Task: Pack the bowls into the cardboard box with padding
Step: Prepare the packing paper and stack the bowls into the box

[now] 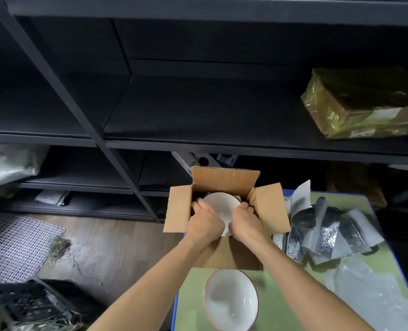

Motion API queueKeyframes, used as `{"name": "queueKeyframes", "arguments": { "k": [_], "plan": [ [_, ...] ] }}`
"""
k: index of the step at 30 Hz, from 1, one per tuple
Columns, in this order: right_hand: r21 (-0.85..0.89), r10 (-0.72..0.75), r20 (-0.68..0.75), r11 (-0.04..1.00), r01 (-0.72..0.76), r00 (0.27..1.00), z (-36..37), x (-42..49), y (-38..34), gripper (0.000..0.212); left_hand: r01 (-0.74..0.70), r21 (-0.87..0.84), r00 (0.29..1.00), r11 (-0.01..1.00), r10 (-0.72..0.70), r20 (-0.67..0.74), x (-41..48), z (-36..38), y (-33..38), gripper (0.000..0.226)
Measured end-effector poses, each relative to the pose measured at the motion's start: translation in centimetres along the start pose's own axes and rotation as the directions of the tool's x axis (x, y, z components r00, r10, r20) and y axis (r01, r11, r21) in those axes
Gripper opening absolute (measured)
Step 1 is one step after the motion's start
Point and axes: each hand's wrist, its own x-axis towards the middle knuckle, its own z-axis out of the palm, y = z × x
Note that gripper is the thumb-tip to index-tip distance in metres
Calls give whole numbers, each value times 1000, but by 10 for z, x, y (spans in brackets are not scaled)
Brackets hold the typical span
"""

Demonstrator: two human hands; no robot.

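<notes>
White ceramic bowl (pixel 222 206) sits in mouth of open brown cardboard box (pixel 272 206), between both hands. Left hand (pixel 205 223) grips left rim, right hand (pixel 243 220) grips right rim, fingers curled over edge.

Risks:
- Fit looks tight: fingers likely to jam against box walls, bowl could drop on release.
- Padding under bowl: cannot tell. If bare, ceramic may chip.
- Box at far corner of green desk (pixel 282 295), left flap past edge: hard push may tip it.
- Red-rimmed white bowl (pixel 231 299) between forearms: easy knock.
- Crumpled silver foil padding (pixel 327 232) lies right of box, outside it.
</notes>
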Motion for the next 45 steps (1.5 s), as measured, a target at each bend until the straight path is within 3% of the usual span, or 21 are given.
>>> {"name": "queueKeyframes", "arguments": {
  "k": [6, 13, 24, 27, 29, 32, 34, 38, 42, 45],
  "plan": [
    [-32, -30, -5, 999, 29, 1000, 2, 1, 0, 44, -94, 159, 994, 983, 101, -37, -1, 1, -2, 65],
    [-77, -104, -90, 992, 98, 990, 7, -1, 4, 39, -179, 501, 973, 847, 229, -40, 9, -1, -7, 55],
    [-137, -87, -89, 988, 74, 992, 2, 2, -4, 37, -99, 460, 992, 882, 125, -25, 20, -3, -3, 77],
    [-163, -108, -83, 982, 93, 991, 1, 1, -1, 38, -164, 525, 978, 835, 206, -23, 19, -3, -5, 77],
    [-194, -146, -77, 973, 128, 986, 0, -3, 3, 47, -244, 581, 949, 777, 315, -23, 10, -10, -5, 64],
    [-213, -212, -76, 958, 192, 974, -5, -11, 6, 56, -303, 497, 877, 813, 442, -189, -1, -30, -21, 24],
    [-229, -276, -108, 942, 246, 955, -8, -14, 5, 52, -290, 340, 852, 895, 403, -334, -3, -41, -40, 8],
    [-245, -311, -74, 927, 285, 948, -2, -19, -10, 59, -245, 226, 893, 943, 310, -326, -7, -49, -66, 18],
    [-332, -161, 8, 931, 155, 987, 12, -14, -38, 95, -234, 135, 918, 963, 265, -296, -8, -37, -76, 25],
    [-346, -61, 36, 936, 69, 998, 14, -7, -52, 101, -252, 107, 911, 962, 273, -310, -13, -32, -75, 27]
  ]
}}
